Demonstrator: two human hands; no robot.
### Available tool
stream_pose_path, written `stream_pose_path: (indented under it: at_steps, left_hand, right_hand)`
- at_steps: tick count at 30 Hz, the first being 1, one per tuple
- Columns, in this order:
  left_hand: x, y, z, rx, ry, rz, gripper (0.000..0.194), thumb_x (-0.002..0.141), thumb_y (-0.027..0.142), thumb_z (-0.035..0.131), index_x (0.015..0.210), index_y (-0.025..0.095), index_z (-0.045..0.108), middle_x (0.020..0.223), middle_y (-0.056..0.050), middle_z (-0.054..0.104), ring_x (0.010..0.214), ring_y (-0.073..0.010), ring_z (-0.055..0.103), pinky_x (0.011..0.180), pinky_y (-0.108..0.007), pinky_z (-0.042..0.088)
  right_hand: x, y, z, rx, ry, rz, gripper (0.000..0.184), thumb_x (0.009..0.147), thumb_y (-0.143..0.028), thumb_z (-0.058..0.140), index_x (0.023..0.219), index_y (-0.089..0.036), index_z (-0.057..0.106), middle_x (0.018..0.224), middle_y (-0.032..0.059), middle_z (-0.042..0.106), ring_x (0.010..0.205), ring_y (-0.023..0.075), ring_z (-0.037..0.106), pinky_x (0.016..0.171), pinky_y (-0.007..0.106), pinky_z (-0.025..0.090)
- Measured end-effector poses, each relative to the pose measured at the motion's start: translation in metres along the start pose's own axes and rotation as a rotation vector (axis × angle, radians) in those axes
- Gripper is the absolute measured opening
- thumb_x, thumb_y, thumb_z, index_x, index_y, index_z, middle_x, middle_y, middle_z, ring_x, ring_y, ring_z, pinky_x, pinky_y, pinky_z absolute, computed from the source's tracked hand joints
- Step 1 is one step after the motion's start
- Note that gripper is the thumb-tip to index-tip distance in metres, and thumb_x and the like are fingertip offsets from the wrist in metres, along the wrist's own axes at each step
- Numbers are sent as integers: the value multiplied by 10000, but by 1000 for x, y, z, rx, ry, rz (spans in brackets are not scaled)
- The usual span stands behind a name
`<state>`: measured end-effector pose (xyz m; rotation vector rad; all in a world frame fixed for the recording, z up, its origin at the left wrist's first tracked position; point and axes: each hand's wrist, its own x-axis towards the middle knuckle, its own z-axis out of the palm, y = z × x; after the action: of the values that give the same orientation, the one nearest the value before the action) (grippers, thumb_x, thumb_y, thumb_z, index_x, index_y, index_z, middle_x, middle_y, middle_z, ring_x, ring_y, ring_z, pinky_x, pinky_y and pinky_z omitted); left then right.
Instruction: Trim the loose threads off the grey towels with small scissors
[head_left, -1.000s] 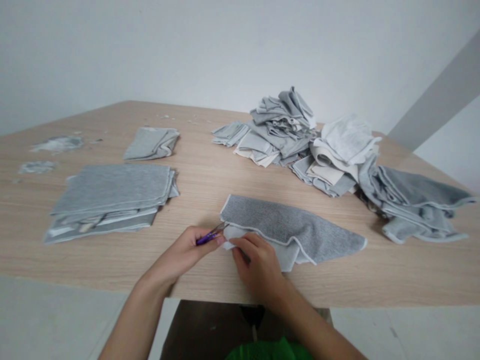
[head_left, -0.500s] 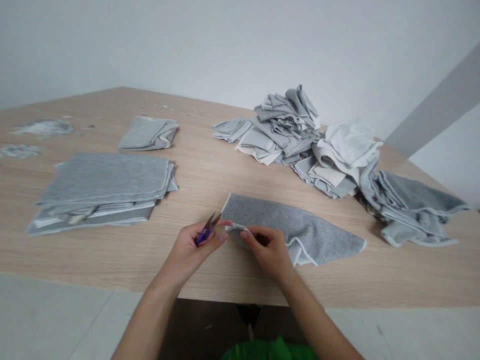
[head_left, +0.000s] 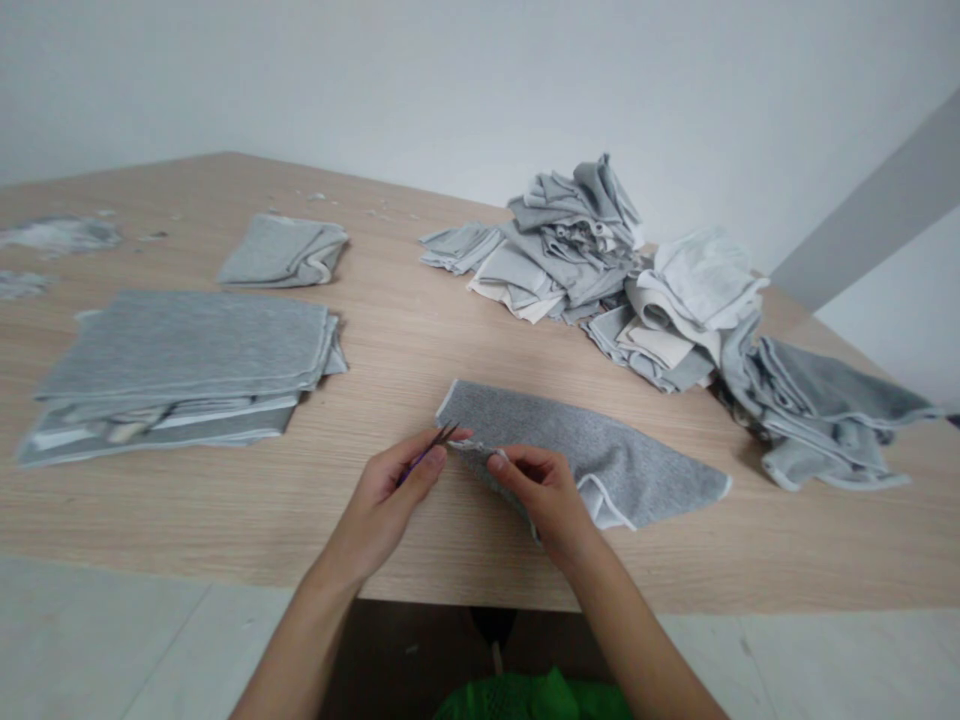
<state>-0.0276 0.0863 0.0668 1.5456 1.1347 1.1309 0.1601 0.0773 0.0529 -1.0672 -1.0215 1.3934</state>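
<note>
A grey cloth with white stitched edges lies near the table's front, its near edge lifted and one corner folded over. Purple thread snips are closed in my left hand, their dark pointed blades reaching toward the white edge from the left. My right hand pinches that edge between thumb and fingers, a short way right of the blade tips. The left index finger is close to the lifted edge; whether it touches the cloth I cannot tell.
On the left of the table sits a stack of grey cloths, with a folded cloth behind it. White thread scraps lie at the far left. A heap of crumpled cloths spreads across the back right, beside more cloths.
The snips have turned in my left hand, and their blades now point right toward the cloth's edge. My right hand keeps its pinch on the cloth. The view has shifted slightly.
</note>
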Motion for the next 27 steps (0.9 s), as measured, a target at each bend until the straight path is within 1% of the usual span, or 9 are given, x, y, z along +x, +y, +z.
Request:
stream_pose_path:
  at_steps: [2,3,7,9,17,19,22,25,27]
  left_hand:
    - [-1,-1,-1,13,-12,7,434,932,544,553,1199,250,727,857,-40,775,1107,-288,680,943,-425,549]
    - [-1,-2,-1,21,-17,10,430,939,540,544,1206,254,723,893,-42,780,1111,-284,679,942,-418,549]
    - [-2,-3,-1,54,-45,22,380,955,499,541,1215,284,713,1156,-21,761,1155,-255,659,1060,-406,472]
    - [-3,-2,0,69,-63,30,365,965,482,531,1215,288,711,1221,-7,741,1178,-241,648,1098,-391,436]
    - [-4,1,-1,148,-96,89,364,975,451,522,1238,273,700,1255,-16,729,1179,-236,651,1056,-365,463]
    - [-2,2,-3,204,-97,146,350,978,428,525,1247,278,693,1234,-20,738,1142,-228,671,1005,-351,497]
    - [3,3,-4,336,-93,321,341,970,359,561,1289,299,663,1142,-27,762,995,-194,715,855,-295,547]
    - [9,3,-4,477,-91,500,385,951,299,606,1334,328,626,960,-10,751,788,-140,701,693,-234,531]
    - [13,3,-4,523,-96,576,398,941,285,627,1337,332,622,864,10,713,699,-115,666,637,-213,507]
  right_hand:
    - [0,0,0,8,-3,4,162,721,-401,831,746,-243,809,731,-5,726,695,133,577,665,261,412]
    - [0,0,-1,15,-3,8,163,718,-401,834,742,-242,808,728,-6,724,696,133,576,670,264,412]
    - [0,0,-2,59,9,24,180,707,-414,842,735,-241,805,729,-5,722,708,139,579,698,275,414]
    - [-1,-1,-2,79,15,32,186,695,-415,851,732,-240,802,738,-4,725,719,144,583,716,282,418]
    - [-2,-4,-4,95,7,26,203,730,-426,826,732,-230,775,756,-5,699,783,165,581,772,298,414]
    - [-2,-5,-5,110,-2,17,211,742,-420,820,706,-221,759,748,-8,684,784,159,572,767,287,411]
    - [-2,-5,-5,190,-23,85,227,740,-420,829,716,-208,754,727,-8,683,752,151,584,750,280,419]
    - [-2,-5,-7,302,-20,183,247,696,-418,862,747,-199,759,706,-3,696,713,156,609,725,284,438]
    - [-2,-5,-8,349,-23,221,254,677,-411,874,755,-197,760,716,2,708,718,164,626,722,286,452]
